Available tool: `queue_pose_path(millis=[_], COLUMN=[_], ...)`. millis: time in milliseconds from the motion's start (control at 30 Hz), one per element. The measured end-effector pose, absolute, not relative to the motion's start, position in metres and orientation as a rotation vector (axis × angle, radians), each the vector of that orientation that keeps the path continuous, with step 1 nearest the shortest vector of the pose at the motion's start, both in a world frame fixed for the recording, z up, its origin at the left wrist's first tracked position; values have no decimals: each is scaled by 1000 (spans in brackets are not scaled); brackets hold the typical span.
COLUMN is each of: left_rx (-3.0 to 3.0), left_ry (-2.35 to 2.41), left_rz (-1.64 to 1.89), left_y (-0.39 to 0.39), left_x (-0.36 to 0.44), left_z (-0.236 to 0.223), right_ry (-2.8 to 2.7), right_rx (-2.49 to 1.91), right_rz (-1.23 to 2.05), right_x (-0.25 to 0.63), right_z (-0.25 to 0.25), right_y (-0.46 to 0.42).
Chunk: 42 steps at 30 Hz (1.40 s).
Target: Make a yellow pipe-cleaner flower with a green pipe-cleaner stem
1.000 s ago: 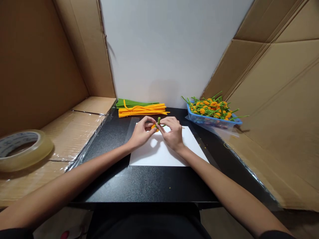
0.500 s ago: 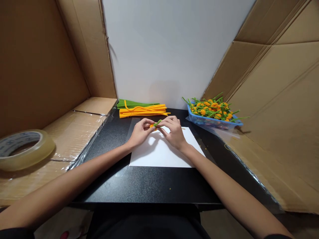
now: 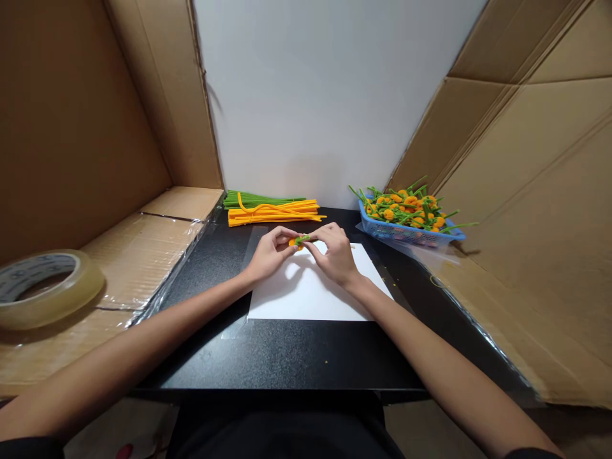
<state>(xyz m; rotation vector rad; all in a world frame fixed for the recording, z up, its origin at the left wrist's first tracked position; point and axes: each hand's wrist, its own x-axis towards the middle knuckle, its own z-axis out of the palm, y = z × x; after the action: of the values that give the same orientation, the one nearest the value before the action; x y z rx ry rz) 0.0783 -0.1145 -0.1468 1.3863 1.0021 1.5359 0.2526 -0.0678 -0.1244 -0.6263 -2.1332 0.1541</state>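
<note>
My left hand [image 3: 270,252] and my right hand [image 3: 335,255] pinch a small orange pipe-cleaner flower [image 3: 292,242] between their fingertips, just above the far part of a white paper sheet [image 3: 306,296]. A short green pipe-cleaner end [image 3: 301,240] is bent across the orange piece. My fingers hide most of the flower. Behind my hands lie a bundle of yellow-orange pipe cleaners [image 3: 272,213] and a bundle of green pipe cleaners [image 3: 253,199].
A blue plastic basket [image 3: 382,228] holds several finished green-stemmed orange flowers at the far right of the black table [image 3: 287,354]. Cardboard sheets [image 3: 526,191] line both sides, and a clear tape roll [image 3: 45,290] lies on the left cardboard.
The green pipe-cleaner end stood upright at first and now lies bent sideways across the orange piece. My hands have moved closer together and stay in about the same place.
</note>
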Motion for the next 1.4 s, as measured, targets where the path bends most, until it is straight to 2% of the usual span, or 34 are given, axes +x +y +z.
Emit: queue_pose_path(millis=[400, 933, 1167, 1400], left_rx=[1473, 1299, 1226, 1132], left_ry=[1163, 1072, 1047, 1028], left_rz=[1604, 1636, 1675, 1714], left_y=[-121, -119, -120, -123], left_x=[84, 82, 86, 91], left_z=[-150, -145, -145, -145], right_ry=[-2125, -2131, -1983, -1970], right_rx=[-693, -696, -724, -645], right_rz=[162, 226, -105, 92], right_x=[247, 247, 247, 242], right_z=[-128, -126, -124, -133], right_y=[-74, -73, -77, -77])
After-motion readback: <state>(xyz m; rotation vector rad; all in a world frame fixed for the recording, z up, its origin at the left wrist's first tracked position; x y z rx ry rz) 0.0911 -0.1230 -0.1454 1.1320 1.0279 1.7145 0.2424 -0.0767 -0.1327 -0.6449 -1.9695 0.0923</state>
